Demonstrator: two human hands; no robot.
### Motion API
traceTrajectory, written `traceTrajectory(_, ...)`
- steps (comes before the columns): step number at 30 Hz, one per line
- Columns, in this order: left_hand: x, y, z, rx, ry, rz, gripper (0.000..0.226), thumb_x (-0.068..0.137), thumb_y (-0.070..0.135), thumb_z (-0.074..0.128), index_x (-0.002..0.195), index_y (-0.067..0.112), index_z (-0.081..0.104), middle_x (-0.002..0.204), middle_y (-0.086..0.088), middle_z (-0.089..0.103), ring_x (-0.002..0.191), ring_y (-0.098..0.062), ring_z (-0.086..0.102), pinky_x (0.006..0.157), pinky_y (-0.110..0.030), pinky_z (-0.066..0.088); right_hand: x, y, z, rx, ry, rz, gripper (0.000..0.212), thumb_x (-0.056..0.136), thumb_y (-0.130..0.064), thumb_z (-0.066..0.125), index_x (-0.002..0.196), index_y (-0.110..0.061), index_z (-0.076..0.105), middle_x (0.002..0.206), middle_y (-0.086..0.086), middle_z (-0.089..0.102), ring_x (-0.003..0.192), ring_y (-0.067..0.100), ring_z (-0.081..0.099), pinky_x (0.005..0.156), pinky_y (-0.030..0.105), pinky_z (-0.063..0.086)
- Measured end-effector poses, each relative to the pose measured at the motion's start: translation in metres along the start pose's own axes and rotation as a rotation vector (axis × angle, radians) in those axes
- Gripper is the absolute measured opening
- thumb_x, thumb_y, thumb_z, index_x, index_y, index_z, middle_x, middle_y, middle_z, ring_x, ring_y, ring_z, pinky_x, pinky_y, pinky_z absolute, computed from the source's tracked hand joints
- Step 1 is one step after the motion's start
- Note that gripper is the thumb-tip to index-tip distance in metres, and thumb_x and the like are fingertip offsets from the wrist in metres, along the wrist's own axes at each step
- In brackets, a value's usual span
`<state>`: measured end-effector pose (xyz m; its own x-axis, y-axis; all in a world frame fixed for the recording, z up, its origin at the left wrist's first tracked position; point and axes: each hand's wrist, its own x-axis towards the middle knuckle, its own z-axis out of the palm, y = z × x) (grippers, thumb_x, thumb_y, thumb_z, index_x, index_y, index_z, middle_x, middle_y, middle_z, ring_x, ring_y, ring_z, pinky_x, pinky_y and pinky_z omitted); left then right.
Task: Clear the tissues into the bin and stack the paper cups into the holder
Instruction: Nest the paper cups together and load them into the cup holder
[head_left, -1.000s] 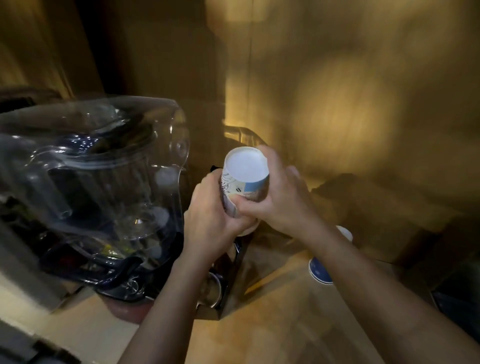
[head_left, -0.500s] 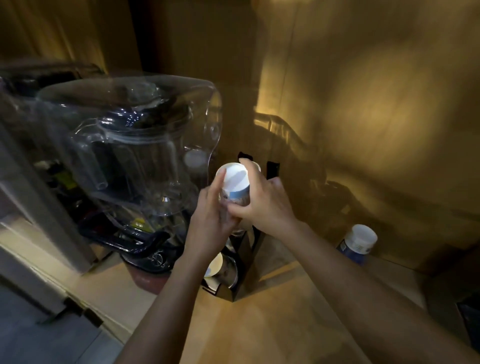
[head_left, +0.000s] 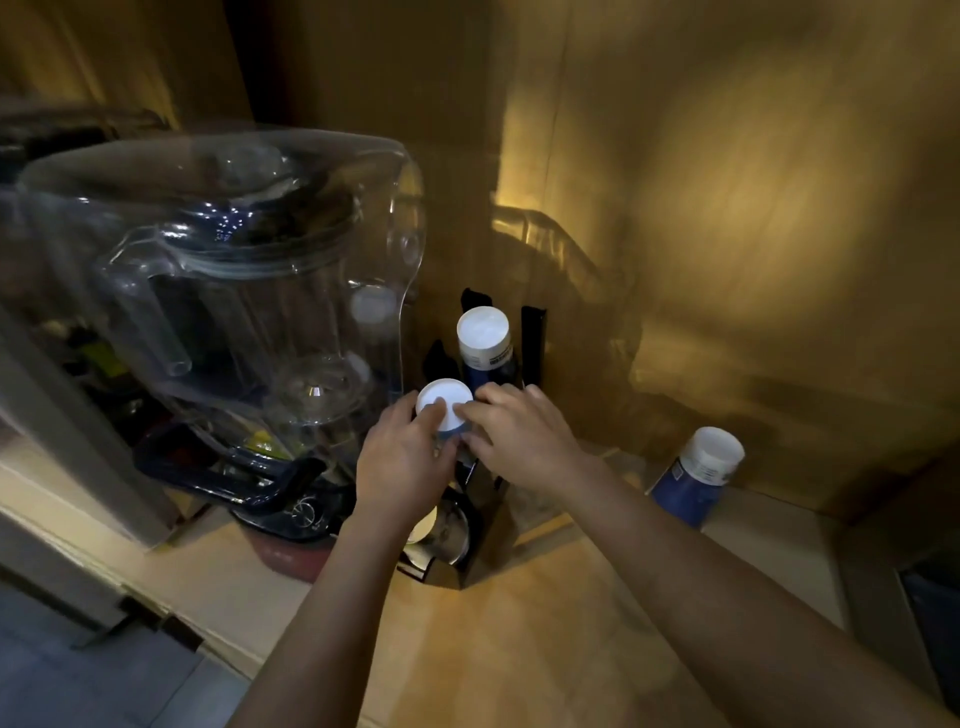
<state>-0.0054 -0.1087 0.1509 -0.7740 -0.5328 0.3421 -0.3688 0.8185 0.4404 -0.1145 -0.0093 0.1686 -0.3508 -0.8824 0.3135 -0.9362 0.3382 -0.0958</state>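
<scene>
Both hands at frame centre: left hand (head_left: 402, 460) and right hand (head_left: 519, 439) gripped upturned paper cup (head_left: 444, 408) over black holder (head_left: 483, 499), tight beside clear blender jar (head_left: 249, 291); second cup (head_left: 696, 475) stood apart lower right, open counter (head_left: 519, 634) below.

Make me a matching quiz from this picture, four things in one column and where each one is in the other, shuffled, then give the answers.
Things:
1. cup in both hands
2. lone upside-down cup
3. clear pitcher
4. tall cup stack

Places:
A. left of the holder, under a clear cover
B. far right on the counter, by the wall
C. between the left hand and right hand, at the holder's front
D. in the holder, behind the hands

Pairs: 1-C, 2-B, 3-A, 4-D
</scene>
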Motion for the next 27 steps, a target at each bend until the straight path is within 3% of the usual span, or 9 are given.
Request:
traceTrajectory(4,0.002,0.007,-0.008,0.069,-0.076,-0.037,0.046,0.088,0.031,0.056,0.129,0.012,0.049,0.135,-0.016,0.05,0.123,-0.031,0.044,0.096,-0.043,0.04,-0.009,0.01,-0.007,0.117,-0.012,0.007,0.039,0.091,-0.027,0.048,0.129,-0.02,0.043,0.121,0.008,0.054,0.105,0.025,0.05,0.082,0.038,0.04)
traceTrajectory(8,0.006,0.036,-0.015,-0.021,0.158,0.029,0.033,0.085,0.025,0.061,0.112,0.006,0.062,0.112,-0.017,0.065,0.106,-0.033,0.056,0.088,-0.046,0.045,-0.02,0.04,-0.026,0.226,-0.008,0.12,0.03,0.09,-0.028,0.049,0.119,-0.02,0.05,0.112,0.006,0.06,0.096,0.025,0.057,0.07,0.036,0.045)
traceTrajectory(10,0.013,0.06,-0.011,-0.108,0.164,0.068,0.034,0.085,0.023,0.062,0.114,0.006,0.06,0.108,-0.016,0.066,0.101,-0.032,0.058,0.082,-0.046,0.049,-0.028,0.058,-0.033,0.219,0.001,0.179,0.026,0.09,-0.029,0.05,0.113,-0.02,0.054,0.108,0.004,0.061,0.095,0.024,0.057,0.067,0.033,0.043)
traceTrajectory(12,0.021,0.081,0.002,-0.163,0.071,0.083,0.04,0.086,0.027,0.061,0.121,0.009,0.056,0.112,-0.014,0.064,0.102,-0.031,0.057,0.081,-0.045,0.049,-0.041,0.076,-0.039,0.195,0.009,0.24,0.025,0.089,-0.031,0.05,0.112,-0.021,0.054,0.109,0.004,0.062,0.096,0.023,0.057,0.067,0.031,0.04)
traceTrajectory(20,0.045,0.136,0.092,-0.242,-0.292,0.242,0.076,0.079,0.043,0.066,0.14,0.015,0.029,0.132,-0.01,0.05,0.12,-0.026,0.045,0.1,-0.04,0.04,-0.091,0.151,-0.052,0.147,0.152,0.552,0.03,0.086,-0.032,0.056,0.113,-0.02,0.056,0.104,0.003,0.065,0.089,0.016,0.057,0.069,0.028,0.038)
traceTrajectory(23,0.052,0.153,0.127,-0.368,-0.474,0.182,0.102,0.071,0.046,0.073,0.147,0.024,0.008,0.147,-0.01,0.033,0.133,-0.027,0.03,0.107,-0.041,0.032,-0.109,0.179,-0.044,0.162,0.176,0.685,0.051,0.083,-0.04,0.059,0.127,-0.02,0.042,0.123,0.007,0.055,0.108,0.025,0.053,0.083,0.036,0.045)
traceTrajectory(25,0.055,0.161,0.152,-0.381,-0.619,0.17,0.12,0.065,0.046,0.078,0.146,0.031,-0.009,0.156,-0.009,0.015,0.141,-0.03,0.016,0.113,-0.049,0.024,-0.12,0.193,-0.036,0.234,0.157,0.773,0.07,0.079,-0.044,0.062,0.135,-0.022,0.028,0.137,0.008,0.042,0.12,0.028,0.045,0.096,0.044,0.042)
traceTrajectory(27,0.058,0.167,0.175,-0.371,-0.693,0.167,0.127,0.062,0.042,0.081,0.144,0.032,-0.016,0.159,-0.01,0.006,0.144,-0.031,0.011,0.114,-0.053,0.021,-0.132,0.204,-0.025,0.352,0.146,0.828,0.083,0.075,-0.046,0.067,0.139,-0.026,0.018,0.145,0.007,0.031,0.127,0.027,0.036,0.101,0.043,0.036)
